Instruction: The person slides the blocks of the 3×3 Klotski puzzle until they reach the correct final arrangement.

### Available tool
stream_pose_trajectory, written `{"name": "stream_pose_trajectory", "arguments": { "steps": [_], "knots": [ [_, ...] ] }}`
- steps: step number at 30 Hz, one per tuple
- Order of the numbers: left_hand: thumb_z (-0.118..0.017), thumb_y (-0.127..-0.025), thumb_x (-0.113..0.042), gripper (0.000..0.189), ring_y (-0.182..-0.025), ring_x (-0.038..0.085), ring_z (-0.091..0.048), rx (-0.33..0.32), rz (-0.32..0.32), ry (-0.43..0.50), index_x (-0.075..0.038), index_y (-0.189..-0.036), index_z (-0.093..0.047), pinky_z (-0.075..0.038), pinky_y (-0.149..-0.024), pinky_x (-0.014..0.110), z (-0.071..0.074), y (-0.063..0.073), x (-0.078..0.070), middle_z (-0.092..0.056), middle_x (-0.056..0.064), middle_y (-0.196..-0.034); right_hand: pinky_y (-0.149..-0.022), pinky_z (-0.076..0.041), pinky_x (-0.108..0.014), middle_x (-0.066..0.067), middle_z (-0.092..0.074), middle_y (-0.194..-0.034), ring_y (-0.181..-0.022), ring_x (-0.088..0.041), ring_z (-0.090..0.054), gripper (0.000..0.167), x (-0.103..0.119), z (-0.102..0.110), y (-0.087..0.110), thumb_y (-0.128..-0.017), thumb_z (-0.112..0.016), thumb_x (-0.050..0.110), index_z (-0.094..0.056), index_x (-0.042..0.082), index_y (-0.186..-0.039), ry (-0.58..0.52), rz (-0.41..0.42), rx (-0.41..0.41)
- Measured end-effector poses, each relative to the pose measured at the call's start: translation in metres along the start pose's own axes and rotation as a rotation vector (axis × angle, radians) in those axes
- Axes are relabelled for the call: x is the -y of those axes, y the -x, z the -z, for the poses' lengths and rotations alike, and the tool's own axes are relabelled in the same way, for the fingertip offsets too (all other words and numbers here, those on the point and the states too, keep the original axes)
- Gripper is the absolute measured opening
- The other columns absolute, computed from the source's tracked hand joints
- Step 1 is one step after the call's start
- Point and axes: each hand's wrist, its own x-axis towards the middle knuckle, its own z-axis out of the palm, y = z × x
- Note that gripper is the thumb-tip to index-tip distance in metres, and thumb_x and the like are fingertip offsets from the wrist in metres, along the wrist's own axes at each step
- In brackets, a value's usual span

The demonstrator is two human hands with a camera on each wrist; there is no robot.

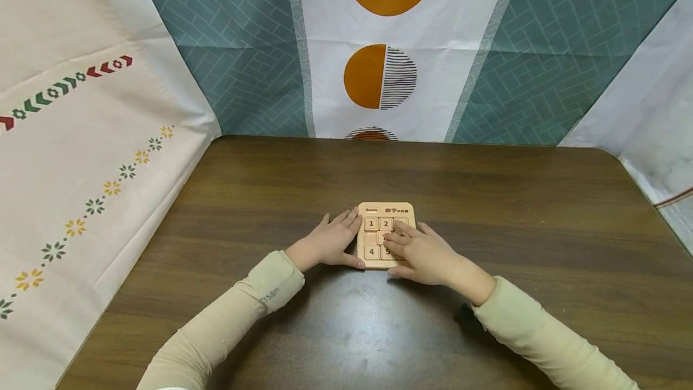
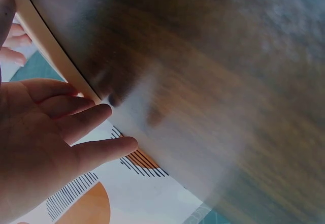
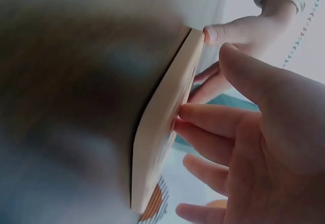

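A light wooden sliding number puzzle lies flat on the table. Its tiles 1 and 2 are in the top row, 4 and 5 in the bottom row; the middle row's left slot is vacant. My left hand rests along the puzzle's left edge, fingers extended, thumb at the near left corner. From the right, my right hand reaches over the board, fingertips touching the tiles and hiding several of them. In the right wrist view two fingertips meet the puzzle's top face.
The dark wooden table extends around the puzzle on all sides. Behind it hangs a patterned curtain with orange half circles on its white panel. An embroidered white cloth hangs at the left. Pale sleeves cover both forearms.
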Motion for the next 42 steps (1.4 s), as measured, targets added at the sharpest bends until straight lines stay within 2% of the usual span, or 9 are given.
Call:
{"name": "stream_pose_trajectory", "arguments": {
  "steps": [9,16,19,25,29,39,42],
  "knots": [
    [-0.06,-0.075,-0.061,0.101,-0.135,0.03,-0.018,-0.014,-0.007,-0.008,0.002,-0.143,-0.021,-0.022,-0.1,0.058,0.0,0.0,0.0,-0.013,0.017,-0.15,-0.097,-0.025,-0.059,-0.006,-0.045,-0.136,-0.132,-0.03,-0.028,0.057,0.012,0.001,-0.012,-0.087,-0.056,0.043,-0.052,0.006,-0.13,-0.021,-0.003,0.019],
    [-0.059,-0.075,-0.062,0.101,-0.136,0.029,-0.017,-0.004,-0.005,-0.009,0.001,-0.144,-0.019,-0.021,-0.101,0.057,0.001,0.0,-0.001,-0.011,0.016,-0.15,-0.097,-0.027,-0.058,-0.005,-0.052,-0.13,-0.13,-0.03,-0.031,0.053,0.011,0.004,0.007,-0.084,-0.059,0.045,-0.059,0.008,-0.123,0.036,-0.02,-0.003],
    [-0.058,-0.076,-0.062,0.101,-0.136,0.029,-0.017,-0.003,-0.008,-0.005,0.002,-0.144,-0.019,-0.021,-0.101,0.057,0.002,0.001,-0.001,-0.011,0.017,-0.15,-0.096,-0.026,-0.059,-0.006,-0.052,-0.13,-0.13,-0.031,-0.031,0.054,0.01,0.003,0.01,-0.084,-0.059,0.046,-0.059,0.008,-0.122,0.035,-0.027,0.007],
    [-0.059,-0.075,-0.062,0.101,-0.136,0.03,-0.017,-0.007,-0.007,0.002,0.002,-0.143,-0.02,-0.021,-0.1,0.057,0.001,0.0,-0.001,-0.012,0.017,-0.15,-0.097,-0.025,-0.059,-0.007,-0.05,-0.132,-0.131,-0.03,-0.029,0.056,-0.002,0.002,0.0,-0.085,-0.058,0.046,-0.056,0.007,-0.126,0.047,-0.046,-0.006],
    [-0.059,-0.075,-0.062,0.101,-0.136,0.029,-0.017,-0.008,-0.001,-0.005,0.002,-0.143,-0.02,-0.021,-0.101,0.057,0.0,0.0,-0.001,-0.013,0.016,-0.15,-0.097,-0.024,-0.06,-0.007,-0.048,-0.133,-0.132,-0.03,-0.028,0.058,-0.008,0.002,-0.002,-0.085,-0.058,0.045,-0.054,0.007,-0.128,0.034,-0.025,-0.003],
    [-0.058,-0.075,-0.063,0.102,-0.136,0.028,-0.016,-0.005,0.002,-0.016,0.001,-0.144,-0.019,-0.02,-0.101,0.057,-0.001,-0.001,0.0,-0.011,0.016,-0.15,-0.095,-0.026,-0.061,-0.007,-0.052,-0.13,-0.131,-0.032,-0.029,0.053,-0.017,0.002,0.021,-0.084,-0.06,0.043,-0.058,0.007,-0.124,0.035,-0.057,-0.054],
    [-0.058,-0.075,-0.063,0.102,-0.136,0.028,-0.016,-0.004,0.0,-0.013,0.001,-0.144,-0.019,-0.02,-0.101,0.057,-0.001,-0.001,-0.001,-0.011,0.016,-0.15,-0.095,-0.026,-0.061,-0.007,-0.054,-0.128,-0.13,-0.032,-0.03,0.05,-0.017,0.003,0.027,-0.084,-0.061,0.041,-0.06,0.007,-0.121,0.024,-0.04,-0.06]
  ]
}}
